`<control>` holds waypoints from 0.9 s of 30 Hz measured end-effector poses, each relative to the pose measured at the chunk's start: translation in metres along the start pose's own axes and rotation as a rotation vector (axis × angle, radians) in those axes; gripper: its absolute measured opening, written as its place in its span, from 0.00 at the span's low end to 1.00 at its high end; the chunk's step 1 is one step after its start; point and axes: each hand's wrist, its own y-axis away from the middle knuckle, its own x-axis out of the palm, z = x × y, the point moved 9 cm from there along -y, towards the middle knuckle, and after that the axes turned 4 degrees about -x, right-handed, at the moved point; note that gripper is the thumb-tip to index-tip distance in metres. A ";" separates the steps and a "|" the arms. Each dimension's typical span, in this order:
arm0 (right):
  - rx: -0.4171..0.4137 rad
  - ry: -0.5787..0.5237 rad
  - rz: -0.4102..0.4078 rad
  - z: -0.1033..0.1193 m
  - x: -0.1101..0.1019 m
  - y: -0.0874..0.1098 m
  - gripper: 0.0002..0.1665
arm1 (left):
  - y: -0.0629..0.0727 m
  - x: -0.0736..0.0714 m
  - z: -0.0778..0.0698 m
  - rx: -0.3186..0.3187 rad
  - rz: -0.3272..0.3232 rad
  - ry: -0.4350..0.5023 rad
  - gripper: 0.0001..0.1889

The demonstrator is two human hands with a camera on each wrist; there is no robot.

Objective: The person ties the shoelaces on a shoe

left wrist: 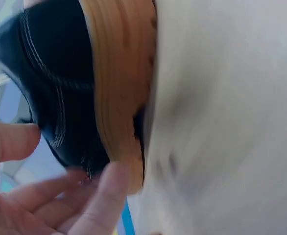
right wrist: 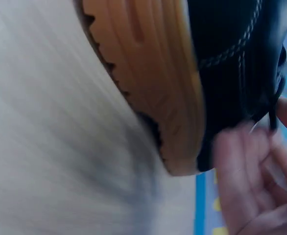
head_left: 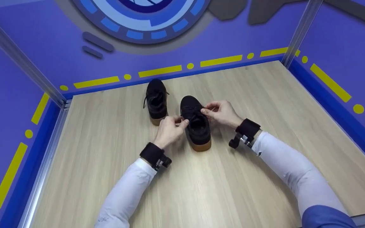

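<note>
A black low shoe with a tan gum sole stands on the wooden tabletop, toe pointing away. My right hand is at its right side, pinching a black shoelace between thumb and fingers near the lacing. On the opposite side, my left hand is close against the upper. In the left wrist view its thumb is apart from the blurred fingers, and no lace shows between them. A matching black shoe stands farther back to the left, its laces hanging loose at the sides.
The wooden tabletop is enclosed by purple-blue printed panels at the back and sides. Metal posts stand at the back corners. Black straps with small cameras sit on both wrists.
</note>
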 end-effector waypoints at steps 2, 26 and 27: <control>0.050 0.046 0.032 0.003 0.003 0.004 0.27 | 0.003 0.007 0.001 -0.046 0.070 0.086 0.23; 0.186 0.132 0.044 0.012 0.000 0.016 0.23 | -0.021 0.029 0.032 -0.234 0.047 0.285 0.21; 0.192 0.129 0.040 0.011 0.000 0.015 0.24 | -0.025 0.032 0.037 -0.248 0.055 0.279 0.22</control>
